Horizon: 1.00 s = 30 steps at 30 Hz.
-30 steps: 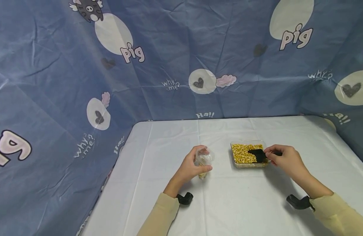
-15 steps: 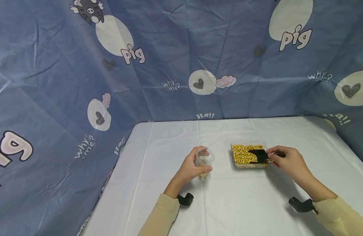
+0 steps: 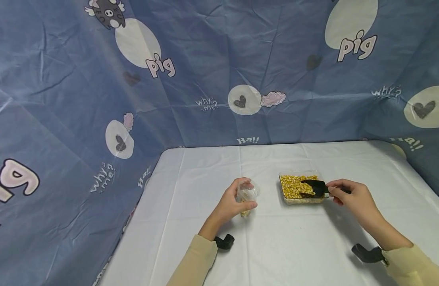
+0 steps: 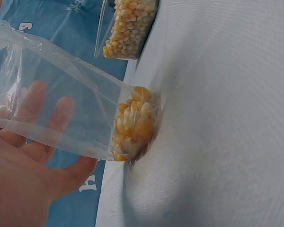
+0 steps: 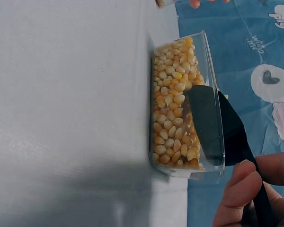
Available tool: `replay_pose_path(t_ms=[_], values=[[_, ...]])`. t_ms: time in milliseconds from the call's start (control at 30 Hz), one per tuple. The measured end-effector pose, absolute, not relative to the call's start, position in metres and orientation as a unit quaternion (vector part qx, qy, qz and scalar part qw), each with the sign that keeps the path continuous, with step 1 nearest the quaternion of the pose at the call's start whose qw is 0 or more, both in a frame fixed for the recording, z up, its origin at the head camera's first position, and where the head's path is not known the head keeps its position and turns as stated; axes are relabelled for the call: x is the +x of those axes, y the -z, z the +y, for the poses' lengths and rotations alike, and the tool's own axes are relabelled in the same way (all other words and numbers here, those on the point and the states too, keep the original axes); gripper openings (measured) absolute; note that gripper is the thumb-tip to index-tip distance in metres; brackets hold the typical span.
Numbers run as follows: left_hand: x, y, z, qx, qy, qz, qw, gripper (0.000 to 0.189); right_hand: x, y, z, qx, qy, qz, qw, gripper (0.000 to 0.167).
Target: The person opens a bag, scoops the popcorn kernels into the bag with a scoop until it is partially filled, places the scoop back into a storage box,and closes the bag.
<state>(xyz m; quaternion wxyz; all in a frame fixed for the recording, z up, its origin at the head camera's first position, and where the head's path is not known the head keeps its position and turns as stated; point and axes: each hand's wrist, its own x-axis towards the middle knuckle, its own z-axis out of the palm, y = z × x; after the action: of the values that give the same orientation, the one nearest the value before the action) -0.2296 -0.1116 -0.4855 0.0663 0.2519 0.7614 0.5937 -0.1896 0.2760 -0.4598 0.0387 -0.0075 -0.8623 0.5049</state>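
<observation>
My left hand (image 3: 226, 204) grips a clear plastic bag (image 4: 80, 90) around its side, thumb and fingers spread about it. Corn kernels (image 4: 135, 123) fill only the bottom of the bag, which stands upright on the table. My right hand (image 3: 355, 198) pinches the handle of a small black scoop (image 3: 318, 187) between thumb and fingers. The scoop's blade dips into a clear plastic box (image 5: 206, 52) full of yellow corn kernels (image 5: 170, 113), at the box's right end. Some kernels lie on the blade; its front edge is buried among them.
A white cloth (image 3: 269, 246) covers the table. Behind it and to the left hangs a blue printed curtain (image 3: 191, 59). Black wrist mounts (image 3: 224, 241) stick out from both sleeves. The box stands to the right of the bag, with a gap between them.
My right hand has shifted a little to the right, drawing the scoop slightly that way; kernels now show on its blade. The left hand and bag stay in place.
</observation>
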Motion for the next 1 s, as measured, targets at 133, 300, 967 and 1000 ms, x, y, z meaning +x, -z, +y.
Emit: replay_pose_path(t_ms=[133, 300, 967, 1000], values=[[-0.229, 0.486, -0.111, 0.254, -0.593, 0.761, 0.065, 0.076, -0.186, 0.461, 0.276, -0.002, -0.511, -0.858, 0.044, 0.035], [-0.229, 0.487, -0.111, 0.255, -0.592, 0.762, 0.063, 0.075, -0.184, 0.463, 0.276, -0.004, -0.513, -0.857, 0.039, 0.038], [-0.228, 0.485, -0.11, 0.246, -0.596, 0.761, 0.068, 0.075, -0.182, 0.478, 0.275, 0.014, -0.547, -0.834, 0.069, 0.033], [-0.228, 0.485, -0.11, 0.247, -0.596, 0.762, 0.067, 0.075, -0.182, 0.478, 0.275, 0.013, -0.548, -0.834, 0.069, 0.033]])
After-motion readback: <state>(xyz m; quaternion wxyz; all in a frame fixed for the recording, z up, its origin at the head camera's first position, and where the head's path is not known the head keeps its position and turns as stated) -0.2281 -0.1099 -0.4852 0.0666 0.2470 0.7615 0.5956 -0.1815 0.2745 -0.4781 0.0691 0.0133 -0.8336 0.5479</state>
